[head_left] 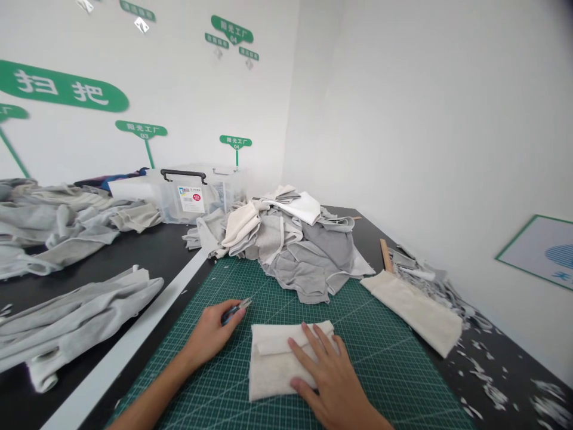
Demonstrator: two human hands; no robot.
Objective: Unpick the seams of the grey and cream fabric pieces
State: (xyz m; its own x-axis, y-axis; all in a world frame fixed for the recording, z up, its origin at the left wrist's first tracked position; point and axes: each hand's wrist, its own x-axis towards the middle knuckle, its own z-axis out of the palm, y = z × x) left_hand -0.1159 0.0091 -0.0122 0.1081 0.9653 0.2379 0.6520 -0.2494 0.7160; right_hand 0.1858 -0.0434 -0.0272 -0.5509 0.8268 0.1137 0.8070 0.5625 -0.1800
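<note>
A folded cream cloth [273,373] lies flat on the green cutting mat [376,352], near its front. My right hand [326,370] rests on the cloth's right part, palm down with its fingers spread. Left of the cloth, my left hand [217,328] is closed around small thread snips [239,306], whose metal tips point up and to the right, apart from the cloth. The handle is partly hidden by my fingers.
A heap of grey and white cloths [304,251] covers the mat's back. Behind it stands a clear plastic box [172,200]. More grey cloths [85,316] lie left. A long cream cloth [414,307], a wooden strip [385,255] and scraps [483,370] are at right.
</note>
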